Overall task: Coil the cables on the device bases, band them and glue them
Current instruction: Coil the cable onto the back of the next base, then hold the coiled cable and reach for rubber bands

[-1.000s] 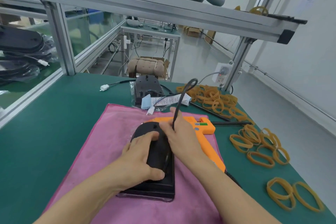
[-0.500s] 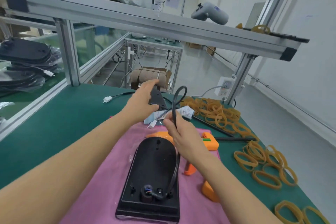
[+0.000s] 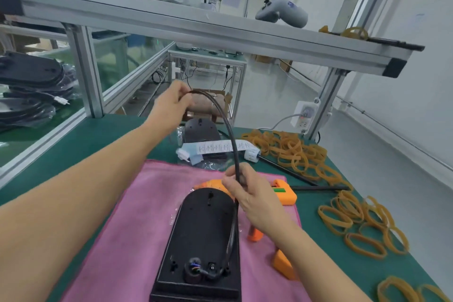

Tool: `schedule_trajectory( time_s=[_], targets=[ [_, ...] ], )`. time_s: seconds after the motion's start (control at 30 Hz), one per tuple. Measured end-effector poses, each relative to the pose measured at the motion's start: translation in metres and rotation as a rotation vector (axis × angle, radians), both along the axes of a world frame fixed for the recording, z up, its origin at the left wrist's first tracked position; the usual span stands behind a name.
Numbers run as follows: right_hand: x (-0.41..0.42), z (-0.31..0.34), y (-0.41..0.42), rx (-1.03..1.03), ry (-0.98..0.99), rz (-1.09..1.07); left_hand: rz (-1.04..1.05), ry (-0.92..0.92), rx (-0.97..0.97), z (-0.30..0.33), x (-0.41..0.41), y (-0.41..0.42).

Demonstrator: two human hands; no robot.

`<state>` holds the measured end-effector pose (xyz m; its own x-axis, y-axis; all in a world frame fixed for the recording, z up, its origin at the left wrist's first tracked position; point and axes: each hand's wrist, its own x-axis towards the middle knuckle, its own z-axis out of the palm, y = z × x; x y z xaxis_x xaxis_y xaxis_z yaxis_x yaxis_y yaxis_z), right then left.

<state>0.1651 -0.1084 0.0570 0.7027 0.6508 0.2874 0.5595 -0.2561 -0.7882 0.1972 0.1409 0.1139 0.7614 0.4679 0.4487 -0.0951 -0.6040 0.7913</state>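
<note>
The room is a workshop with pale walls, an aluminium-framed shelf (image 3: pixel 220 32) overhead and a second bench behind. The green bench top (image 3: pixel 73 154) carries a pink cloth (image 3: pixel 137 228), and to the right a loose scatter of rubber bands (image 3: pixel 343 216).

On the cloth lies the black device base (image 3: pixel 201 240), its long axis running away from the person, rounded end far, square end near. Its cable (image 3: pixel 231 144) leaves the near end, runs along the right edge of the base, then rises in an arch leaning to the far left. An orange glue gun (image 3: pixel 282 191) lies just beside the base on the right, partly behind the right hand.

The hands are well apart. The right hand (image 3: pixel 252 193) pinches the cable near the far end of the base; the left hand (image 3: pixel 171 103), higher and farther out, pinches it near the top of the arch. The span between them looks ready to be folded back toward the base as a first loop, with the right hand nearer the base.
</note>
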Motion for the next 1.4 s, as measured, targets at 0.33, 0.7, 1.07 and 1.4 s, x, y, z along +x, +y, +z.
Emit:
schedule_trajectory(
  time_s=[0.33,0.7,1.07,1.4],
  targets=[
    [-0.022,-0.02,0.019,-0.209,-0.128,-0.254,0.125,0.147,-0.386,-0.024,-0.08,0.032],
    [-0.038,-0.007,0.039,-0.886,-0.621,-0.216,-0.391,0.232,-1.473,-0.025,-0.23,-0.066],
    [-0.125,0.02,-0.043,-0.216,0.153,0.199,-0.226,0.059,-1.733,-0.048,-0.233,-0.158],
    [-0.124,0.024,-0.086,-0.423,-0.003,0.295,-0.138,0.29,-0.661,-0.064,-0.242,-0.16]
  ],
)
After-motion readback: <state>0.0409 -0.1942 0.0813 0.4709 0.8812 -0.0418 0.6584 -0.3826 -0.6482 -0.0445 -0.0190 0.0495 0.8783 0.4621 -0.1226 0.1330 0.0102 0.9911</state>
